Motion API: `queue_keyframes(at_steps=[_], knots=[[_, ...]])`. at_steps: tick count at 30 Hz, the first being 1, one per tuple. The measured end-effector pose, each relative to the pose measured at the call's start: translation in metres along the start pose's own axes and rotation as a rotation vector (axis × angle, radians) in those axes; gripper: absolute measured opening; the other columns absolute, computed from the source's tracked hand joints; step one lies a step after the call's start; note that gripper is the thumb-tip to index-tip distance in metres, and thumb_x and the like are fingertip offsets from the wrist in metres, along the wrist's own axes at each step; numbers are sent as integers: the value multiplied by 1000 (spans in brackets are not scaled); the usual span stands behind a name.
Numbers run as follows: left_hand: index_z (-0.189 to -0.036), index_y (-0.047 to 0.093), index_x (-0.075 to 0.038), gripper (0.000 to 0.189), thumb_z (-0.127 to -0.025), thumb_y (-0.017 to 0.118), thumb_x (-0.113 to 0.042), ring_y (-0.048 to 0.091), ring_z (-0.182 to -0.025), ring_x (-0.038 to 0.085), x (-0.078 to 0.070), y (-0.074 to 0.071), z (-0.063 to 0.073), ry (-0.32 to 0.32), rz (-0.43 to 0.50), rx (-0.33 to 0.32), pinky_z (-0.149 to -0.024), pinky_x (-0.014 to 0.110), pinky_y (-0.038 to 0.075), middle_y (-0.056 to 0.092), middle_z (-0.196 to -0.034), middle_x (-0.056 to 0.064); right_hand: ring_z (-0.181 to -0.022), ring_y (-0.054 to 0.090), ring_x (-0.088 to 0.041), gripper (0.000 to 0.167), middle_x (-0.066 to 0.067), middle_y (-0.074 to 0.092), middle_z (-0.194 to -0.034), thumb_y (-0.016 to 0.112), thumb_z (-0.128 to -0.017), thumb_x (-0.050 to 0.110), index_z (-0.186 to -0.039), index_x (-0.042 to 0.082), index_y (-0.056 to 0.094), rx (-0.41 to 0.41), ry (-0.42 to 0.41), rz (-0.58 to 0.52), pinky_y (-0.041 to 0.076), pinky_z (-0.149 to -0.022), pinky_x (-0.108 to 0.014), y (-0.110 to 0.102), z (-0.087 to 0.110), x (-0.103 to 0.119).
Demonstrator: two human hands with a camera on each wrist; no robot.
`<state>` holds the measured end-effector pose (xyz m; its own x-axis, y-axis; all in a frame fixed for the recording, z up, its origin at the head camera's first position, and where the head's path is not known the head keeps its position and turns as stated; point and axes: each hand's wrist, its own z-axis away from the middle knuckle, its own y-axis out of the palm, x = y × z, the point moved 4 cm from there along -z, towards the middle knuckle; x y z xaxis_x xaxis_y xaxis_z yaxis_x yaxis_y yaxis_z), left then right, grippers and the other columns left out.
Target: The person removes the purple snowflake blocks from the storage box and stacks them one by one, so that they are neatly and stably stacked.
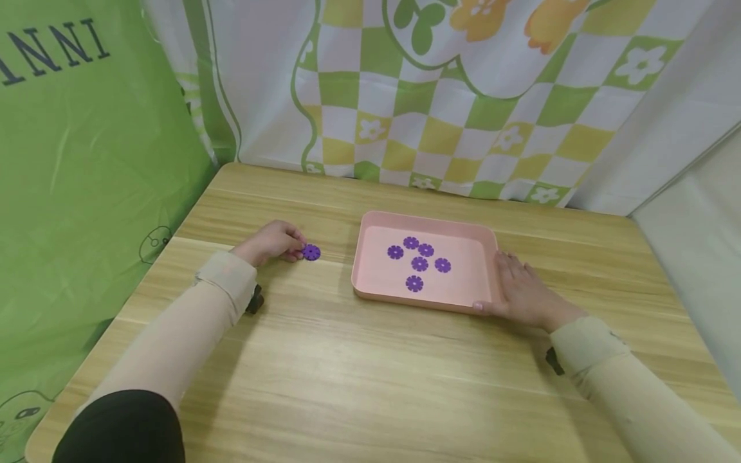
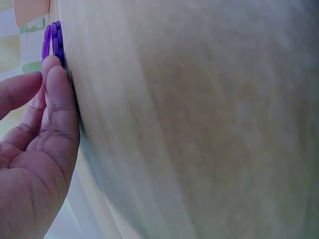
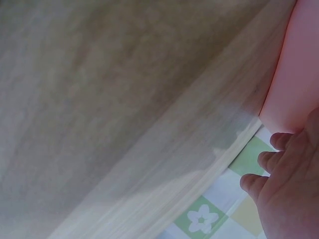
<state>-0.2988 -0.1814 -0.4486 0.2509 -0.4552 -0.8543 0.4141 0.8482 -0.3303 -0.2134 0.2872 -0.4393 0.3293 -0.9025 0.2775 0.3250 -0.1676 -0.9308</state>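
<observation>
At the left of the head view, my left hand (image 1: 276,242) pinches the edge of a purple notched disc (image 1: 311,251). In the left wrist view that purple disc (image 2: 46,42) tilts at the fingertips, a small gap from a stack of purple discs (image 2: 58,42) on the table. A shallow pink tray (image 1: 370,283) lies right of centre, with several purple discs (image 1: 419,264) spread over its floor. Around the tray's near right corner my right hand (image 1: 523,292) holds on, thumb at the front wall and fingers along the right wall. Its index finger is partly hidden in the right wrist view.
Both hands work over a light wood table (image 1: 347,379) with rounded corners. Behind it hangs a checked curtain (image 1: 440,122) with flowers, and a green cloth (image 1: 87,193) hangs along the left side. White fabric (image 1: 695,186) borders the right.
</observation>
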Motion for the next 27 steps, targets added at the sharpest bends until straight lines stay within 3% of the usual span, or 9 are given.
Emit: queue_keyframes(at_steps=[27], knots=[[-114, 58, 16, 17, -104, 52, 4, 63, -76, 11, 5, -1, -4, -2, 3, -14, -71, 21, 59, 66, -96, 13, -147, 6, -60, 122, -42, 0, -161, 61, -94, 65, -154, -19, -3, 10, 7, 11, 5, -120, -69, 1, -2, 0]])
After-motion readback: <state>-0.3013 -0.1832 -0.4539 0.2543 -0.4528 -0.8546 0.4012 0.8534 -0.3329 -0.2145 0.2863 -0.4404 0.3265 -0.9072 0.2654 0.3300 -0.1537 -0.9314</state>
